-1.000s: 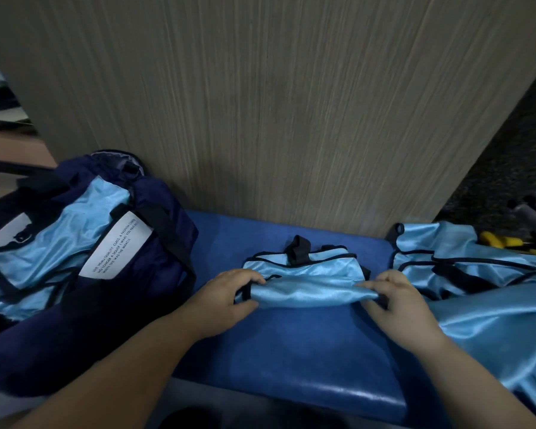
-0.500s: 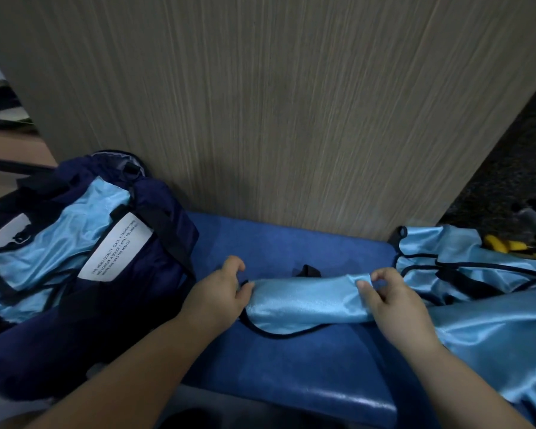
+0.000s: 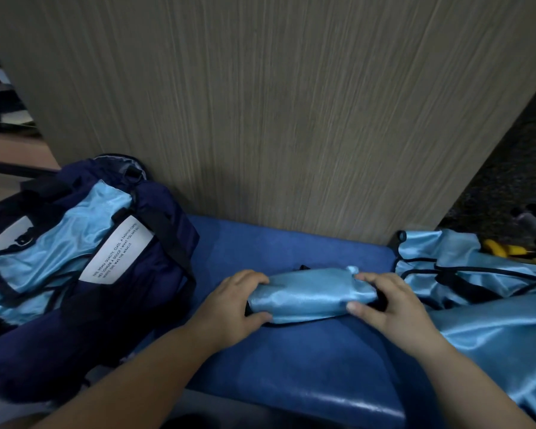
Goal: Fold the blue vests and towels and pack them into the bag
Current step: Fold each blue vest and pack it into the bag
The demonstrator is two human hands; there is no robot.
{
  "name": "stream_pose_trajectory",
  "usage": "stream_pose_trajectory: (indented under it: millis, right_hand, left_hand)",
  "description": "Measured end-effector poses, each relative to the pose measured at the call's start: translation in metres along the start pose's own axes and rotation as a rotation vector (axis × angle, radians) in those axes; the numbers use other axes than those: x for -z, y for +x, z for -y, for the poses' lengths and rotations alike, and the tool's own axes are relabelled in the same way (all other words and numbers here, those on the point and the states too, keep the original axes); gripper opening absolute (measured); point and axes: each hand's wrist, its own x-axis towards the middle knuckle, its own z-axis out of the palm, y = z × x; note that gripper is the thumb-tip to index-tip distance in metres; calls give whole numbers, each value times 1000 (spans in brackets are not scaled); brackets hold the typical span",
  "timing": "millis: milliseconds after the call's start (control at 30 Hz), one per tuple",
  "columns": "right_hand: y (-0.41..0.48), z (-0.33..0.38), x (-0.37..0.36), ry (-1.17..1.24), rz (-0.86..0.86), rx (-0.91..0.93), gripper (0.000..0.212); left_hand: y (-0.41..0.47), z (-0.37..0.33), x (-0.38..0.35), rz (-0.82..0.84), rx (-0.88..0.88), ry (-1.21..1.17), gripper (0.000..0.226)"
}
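A folded light-blue satin vest with black trim lies as a narrow bundle on the blue padded bench. My left hand grips its left end, fingers over the top and thumb underneath. At the other end my right hand holds the bundle the same way. The navy bag stands open at the left, with light-blue fabric and a white label showing inside. A pile of unfolded blue vests lies on the bench at the right.
A grey wood-grain panel rises directly behind the bench. Yellow-handled tools and dark objects lie on the floor at the far right. The bench's front edge runs along the bottom of the view.
The vest went from a flat half-fold to a tight narrow bundle. Both hands moved from its near edge to wrapping its two ends.
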Motion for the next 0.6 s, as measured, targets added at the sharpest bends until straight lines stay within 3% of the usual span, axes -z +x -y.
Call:
stream_pose_trajectory:
  millis: [67,233,333,433,533,600]
  right_hand:
    - [0,-7,0,-25,56,34,72]
    - [2,-10,-5,-45,-83,76,37]
    - [2,-1,-1,186,-93,40,23]
    - [0,12,5,554,42,-95,7]
    - [0,11,0,638,97,-224,32]
    - [3,9,-6,633,90,-273,22]
  left_hand:
    - [2,0,0,9,36,-13,60]
    - [5,-9,5,-50,106,-152,27]
    - [8,-12,11,-91,194,-364,27]
    - [12,-14,13,-145,271,-520,26]
    - [15,-14,12,-165,360,-457,21]
    - [15,-11,13,-151,381,-325,23]
